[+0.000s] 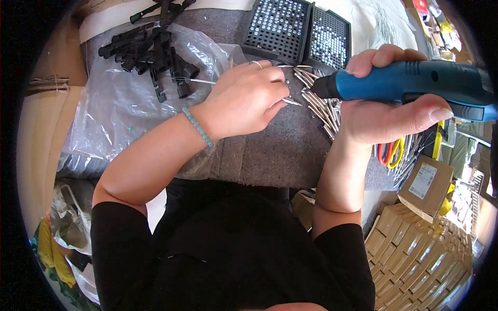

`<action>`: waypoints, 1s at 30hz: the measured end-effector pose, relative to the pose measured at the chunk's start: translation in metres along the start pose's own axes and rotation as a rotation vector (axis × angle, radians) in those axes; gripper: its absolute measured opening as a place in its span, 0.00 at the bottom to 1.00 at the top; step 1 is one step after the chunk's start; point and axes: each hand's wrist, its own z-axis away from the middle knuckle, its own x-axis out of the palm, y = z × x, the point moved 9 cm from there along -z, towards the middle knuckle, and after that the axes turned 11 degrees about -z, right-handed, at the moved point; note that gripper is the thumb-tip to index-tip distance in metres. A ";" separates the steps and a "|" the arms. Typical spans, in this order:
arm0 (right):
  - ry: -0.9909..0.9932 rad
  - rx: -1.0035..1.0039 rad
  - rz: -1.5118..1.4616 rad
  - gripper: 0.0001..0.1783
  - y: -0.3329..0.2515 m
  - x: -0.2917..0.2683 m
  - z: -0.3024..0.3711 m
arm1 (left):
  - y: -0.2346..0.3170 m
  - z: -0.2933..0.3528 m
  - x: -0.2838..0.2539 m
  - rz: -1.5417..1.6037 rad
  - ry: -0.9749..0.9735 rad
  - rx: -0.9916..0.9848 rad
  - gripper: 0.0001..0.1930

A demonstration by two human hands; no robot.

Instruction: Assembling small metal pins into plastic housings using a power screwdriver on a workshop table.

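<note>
My left hand [246, 98] is closed over the grey work surface, palm down. Slim metal pieces are pinched in it; one pointed metal tip [293, 101] sticks out beyond the fingers, and a thin pale rod [199, 80] shows at the wrist side. Most of what it grips is hidden. In my right hand [371, 122] lies a blue electric screwdriver [381, 82], held level with its black nose toward the left hand. Below that nose is a loose pile of slim silver metal pins [322, 111].
Black trays of holes filled with small silver parts [277, 28] stand at the back. Black plastic parts [155, 52] are heaped on a clear plastic bag [104, 114] at left. Red-and-yellow scissor handles [390, 154] and a cardboard box [424, 181] sit at right.
</note>
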 end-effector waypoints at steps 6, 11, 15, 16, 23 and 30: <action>-0.015 0.065 0.035 0.45 0.005 0.008 0.007 | -0.003 0.000 0.001 0.062 -0.033 -0.071 0.08; -0.073 0.008 -0.161 0.40 0.005 0.012 0.006 | -0.001 0.002 0.001 0.035 -0.037 -0.047 0.08; -0.082 -0.006 -0.173 0.39 0.003 0.011 0.007 | 0.001 0.002 0.000 0.041 0.014 -0.042 0.08; -0.077 0.033 -0.086 0.41 0.004 0.012 0.008 | -0.001 0.002 0.001 0.050 0.002 -0.064 0.08; -0.212 -0.017 -0.277 0.42 0.012 0.006 -0.003 | -0.003 0.001 0.000 0.026 0.030 -0.093 0.07; -0.446 -0.055 -0.404 0.40 -0.005 0.015 -0.012 | -0.004 0.000 0.002 -0.002 0.032 -0.105 0.04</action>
